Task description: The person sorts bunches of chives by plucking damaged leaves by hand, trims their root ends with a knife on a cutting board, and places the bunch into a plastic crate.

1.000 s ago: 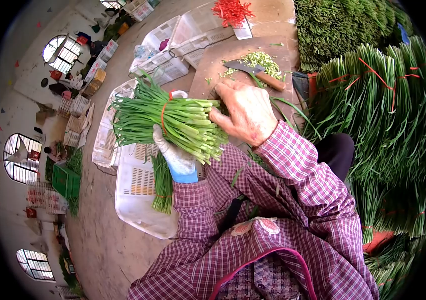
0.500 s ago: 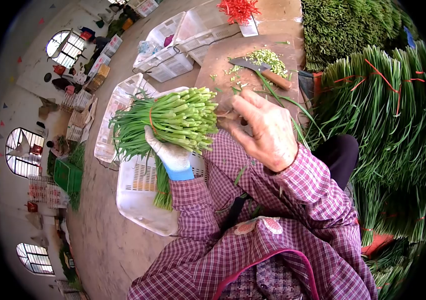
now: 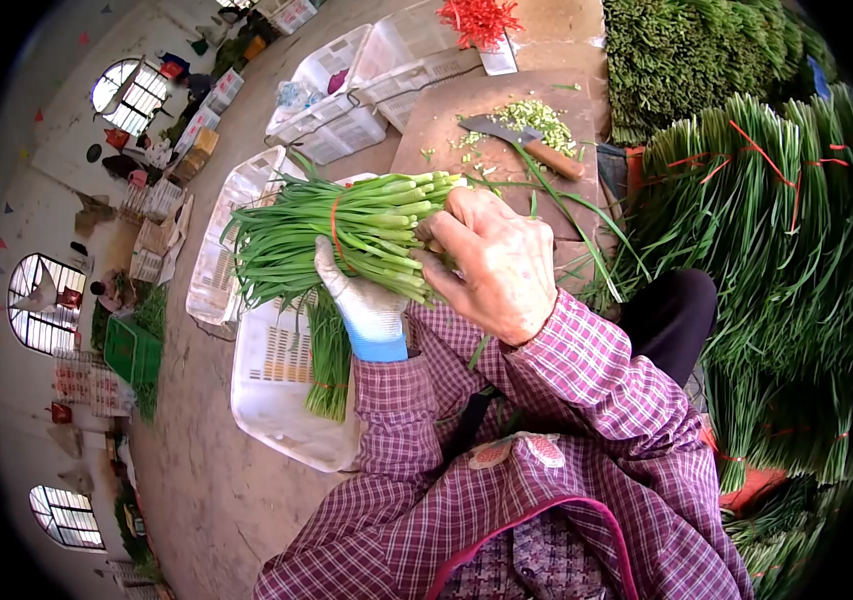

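My left hand (image 3: 365,305), in a white glove with a blue cuff, holds a bundle of green stalks (image 3: 297,228) tied with a red band. The cut pale ends face right. My right hand (image 3: 495,262), ungloved, is at those ends with its fingers bent together; what they pinch is hidden. Behind it a knife (image 3: 552,158) with a wooden handle lies on a brown board (image 3: 427,125) beside chopped green bits (image 3: 537,118). Another tied bundle (image 3: 328,350) lies in a white crate (image 3: 257,400) below my left hand.
Large stacks of tied green stalks (image 3: 747,220) stand on the right. A bunch of red ties (image 3: 479,20) is at the top, near white crates (image 3: 332,130). A green crate (image 3: 134,350) and a person (image 3: 112,290) are far left.
The bundle tilted away and my right hand drew back from it, then both came together again. My right hand is now back against the cut ends.
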Tool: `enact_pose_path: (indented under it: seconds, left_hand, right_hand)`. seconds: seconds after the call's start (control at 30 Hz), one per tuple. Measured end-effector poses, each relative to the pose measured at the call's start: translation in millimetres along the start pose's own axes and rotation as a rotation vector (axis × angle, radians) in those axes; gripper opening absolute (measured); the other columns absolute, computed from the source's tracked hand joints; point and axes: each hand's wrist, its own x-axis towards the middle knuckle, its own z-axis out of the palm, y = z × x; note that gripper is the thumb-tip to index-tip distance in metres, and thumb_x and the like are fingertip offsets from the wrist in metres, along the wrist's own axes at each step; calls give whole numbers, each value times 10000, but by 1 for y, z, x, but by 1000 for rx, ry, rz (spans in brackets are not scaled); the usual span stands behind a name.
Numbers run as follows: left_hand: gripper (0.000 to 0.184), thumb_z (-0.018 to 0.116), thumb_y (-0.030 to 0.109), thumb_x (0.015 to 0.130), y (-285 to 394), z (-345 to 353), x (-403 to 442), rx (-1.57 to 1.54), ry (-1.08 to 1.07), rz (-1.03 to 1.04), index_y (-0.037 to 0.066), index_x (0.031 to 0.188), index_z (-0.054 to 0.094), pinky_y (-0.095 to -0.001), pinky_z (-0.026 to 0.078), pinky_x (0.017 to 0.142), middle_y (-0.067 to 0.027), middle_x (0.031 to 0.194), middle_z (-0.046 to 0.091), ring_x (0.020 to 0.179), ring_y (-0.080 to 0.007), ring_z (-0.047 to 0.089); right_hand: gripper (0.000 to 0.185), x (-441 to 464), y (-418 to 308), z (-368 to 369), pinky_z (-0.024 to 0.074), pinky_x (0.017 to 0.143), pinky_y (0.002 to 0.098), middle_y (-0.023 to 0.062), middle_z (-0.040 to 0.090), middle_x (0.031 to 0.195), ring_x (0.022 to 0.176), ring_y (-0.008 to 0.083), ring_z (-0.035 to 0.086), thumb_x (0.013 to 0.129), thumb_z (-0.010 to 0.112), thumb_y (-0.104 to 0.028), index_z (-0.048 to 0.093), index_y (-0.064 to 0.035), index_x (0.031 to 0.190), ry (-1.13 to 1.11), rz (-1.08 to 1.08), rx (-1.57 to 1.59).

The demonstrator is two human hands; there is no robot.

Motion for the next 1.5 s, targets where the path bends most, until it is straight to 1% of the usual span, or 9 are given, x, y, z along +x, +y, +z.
enact_pose_path:
  seconds: [0.63, 0.7, 0.77, 0.87, 0.97, 1.13, 1.23, 1.33, 1.5]
  left_hand:
    - [748, 643, 511, 825, 3, 6, 2, -140, 23, -87, 70, 1379, 404, -541, 437, 1001, -145, 1359, 474, 1220, -335, 484]
    - [742, 640, 513, 826, 4, 1, 4, -157, -91, -112, 72, 1376, 407, -544, 438, 1001, -142, 1369, 462, 1224, -339, 478]
    - [759, 636, 526, 825, 6, -1, 4, -162, -30, -86, 85, 1393, 396, -560, 409, 1020, -151, 1404, 431, 1243, -350, 461]
    - [837, 607, 615, 801, 21, -10, 5, -58, 170, -87, 116, 1428, 368, -611, 351, 1037, -169, 1448, 388, 1287, -369, 414]
    - [846, 620, 650, 762, 45, -34, 8, -2, 243, -15, 155, 1414, 406, -633, 371, 1004, -142, 1443, 395, 1276, -374, 416]
    - [848, 576, 682, 761, 48, -47, 8, -55, 355, 17, 186, 1424, 397, -654, 328, 1013, -135, 1450, 381, 1302, -384, 375]
    - [833, 588, 648, 794, 41, -43, 5, 40, 279, 26, 142, 1422, 381, -606, 338, 1038, -146, 1445, 370, 1297, -363, 377]
    - [777, 561, 630, 829, 36, -43, 9, 41, 227, 26, 141, 1411, 401, -591, 354, 1043, -143, 1436, 392, 1289, -357, 399]
    - [717, 543, 603, 853, 19, -20, 7, 73, 196, 43, 145, 1394, 432, -587, 379, 1031, -123, 1403, 449, 1267, -345, 441]
  right_hand:
    - [205, -20, 27, -10, 473, 592, 360, 87, 474, 835, 790, 253, 550, 763, 682, -169, 525, -57, 834, 7, -33, -168]
    - [202, -24, 32, -24, 465, 582, 358, 85, 477, 834, 790, 248, 551, 764, 686, -166, 524, -62, 823, -11, -7, -201]
    - [214, -33, 44, -33, 464, 563, 367, 96, 506, 841, 772, 250, 567, 757, 704, -174, 530, -60, 811, 18, 5, -214]
    - [119, -40, 67, -72, 465, 536, 334, 97, 516, 730, 606, 228, 556, 764, 683, -33, 567, -41, 788, 192, 95, -206]
    - [52, -68, 115, -134, 460, 550, 311, 71, 554, 751, 625, 208, 568, 848, 646, -59, 611, -32, 876, 296, 235, -438]
    - [308, -83, 119, -150, 429, 544, 357, 83, 550, 695, 586, 234, 560, 894, 626, -308, 643, -42, 741, -229, 476, -513]
    - [216, -72, 104, -121, 447, 552, 354, 75, 568, 696, 604, 224, 591, 827, 681, -237, 611, -57, 731, -259, 349, -457]
    - [146, -53, 83, -96, 501, 601, 339, 46, 598, 748, 678, 199, 627, 770, 704, -158, 608, -97, 861, -249, 290, -247]
    - [270, -31, 51, -70, 473, 584, 384, 96, 552, 719, 674, 299, 592, 808, 690, -285, 564, -52, 759, -262, 216, -42]
